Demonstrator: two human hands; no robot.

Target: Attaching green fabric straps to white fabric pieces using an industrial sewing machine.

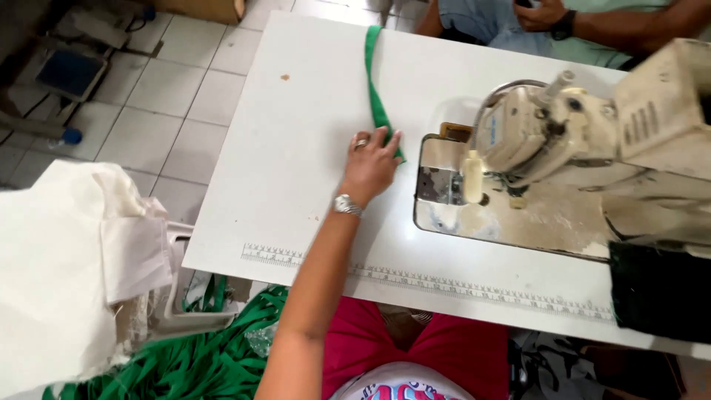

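Fingers: those of the left hand lie slightly spread, flat on the green strip.
Strip: stretched over the white table, just beside the sewing machine.
Right hand: not visible.

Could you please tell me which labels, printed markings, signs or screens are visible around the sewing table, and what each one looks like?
Printed measuring scale: a long strip of fine dark tick marks along the near edge of the white sewing table.
Ribbed plate: grey ridged lines on the cream sewing machine head, far right; possibly vents.
Silver wristwatch: on the left hand, dial unreadable.
No packages, signs or screens.
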